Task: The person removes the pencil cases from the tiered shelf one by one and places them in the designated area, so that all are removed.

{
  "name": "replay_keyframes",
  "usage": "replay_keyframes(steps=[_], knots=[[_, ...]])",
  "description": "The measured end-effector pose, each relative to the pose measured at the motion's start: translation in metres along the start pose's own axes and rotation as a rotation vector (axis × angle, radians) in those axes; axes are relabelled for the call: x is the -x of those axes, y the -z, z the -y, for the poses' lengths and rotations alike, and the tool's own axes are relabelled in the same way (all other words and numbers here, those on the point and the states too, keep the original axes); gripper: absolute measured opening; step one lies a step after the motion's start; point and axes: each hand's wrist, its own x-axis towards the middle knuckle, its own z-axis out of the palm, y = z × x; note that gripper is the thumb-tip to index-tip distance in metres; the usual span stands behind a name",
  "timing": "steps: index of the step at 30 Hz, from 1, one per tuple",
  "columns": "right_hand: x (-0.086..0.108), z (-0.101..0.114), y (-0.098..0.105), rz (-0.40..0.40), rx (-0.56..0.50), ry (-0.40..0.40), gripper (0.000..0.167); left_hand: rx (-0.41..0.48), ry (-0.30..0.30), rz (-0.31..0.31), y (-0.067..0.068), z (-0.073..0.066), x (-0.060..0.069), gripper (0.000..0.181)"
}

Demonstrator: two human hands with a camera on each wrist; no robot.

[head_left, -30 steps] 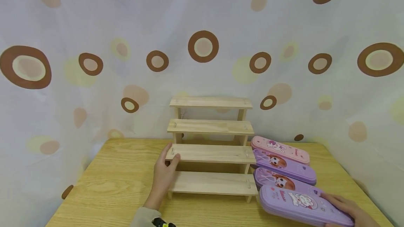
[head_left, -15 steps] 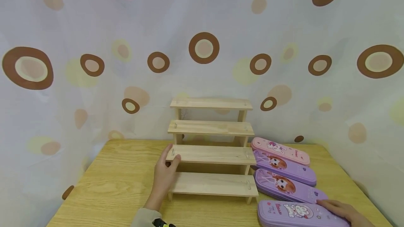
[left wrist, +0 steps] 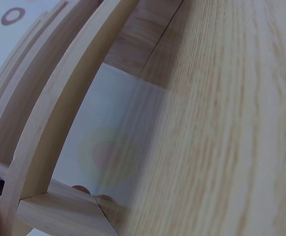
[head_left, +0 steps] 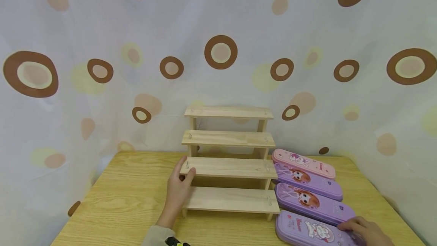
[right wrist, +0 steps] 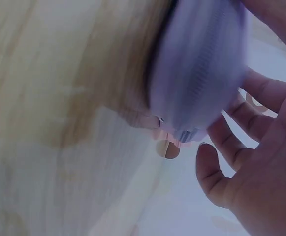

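My left hand (head_left: 178,188) grips the left end of a stepped wooden shelf stand (head_left: 228,167), its thumb on top of the second step from the front. Only a sliver of this hand shows at the left edge of the left wrist view. At the right front, my right hand (head_left: 368,231) holds the right end of a purple zippered pencil case (head_left: 300,226) with a bunny print. The case lies on the table; in the right wrist view its zipped side (right wrist: 202,64) is blurred, with thumb and fingers around it.
Behind the held case lie two purple pencil cases with a girl print, a nearer one (head_left: 304,198) and a farther one (head_left: 315,183). A pink pencil case (head_left: 307,162) is at the back. They sit beside the stand on the wooden table (head_left: 116,200). A dotted curtain (head_left: 218,18) hangs behind.
My right hand has lowered the bunny pencil case to the table and shifted it slightly left, close to the case behind it. My left hand stays on the stand.
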Motion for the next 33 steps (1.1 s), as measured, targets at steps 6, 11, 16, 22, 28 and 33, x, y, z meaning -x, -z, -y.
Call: replay_keyframes(steps=[6,11,16,22,28,33], knots=[[-0.007,0.007,0.001,-0.105,-0.078,0.175,0.058,-0.007,-0.009,-0.009,0.000,0.001,-0.002,0.061],[-0.014,0.020,0.012,-0.026,-0.237,0.084,0.048,0.003,-0.004,-0.006,0.000,-0.001,0.000,0.062],[-0.020,0.035,0.022,0.072,-0.330,-0.105,0.035,0.000,0.004,-0.004,0.002,-0.005,0.001,0.059],[-0.032,0.060,0.031,0.084,-0.329,-0.259,0.042,-0.001,-0.016,0.003,0.008,-0.010,0.005,0.058],[-0.045,0.081,0.036,-0.010,-0.307,-0.278,0.046,0.004,-0.011,0.028,0.015,-0.012,0.009,0.058],[-0.057,0.094,0.038,-0.109,-0.307,-0.210,0.044,-0.059,-0.028,0.061,0.022,-0.016,0.013,0.058]])
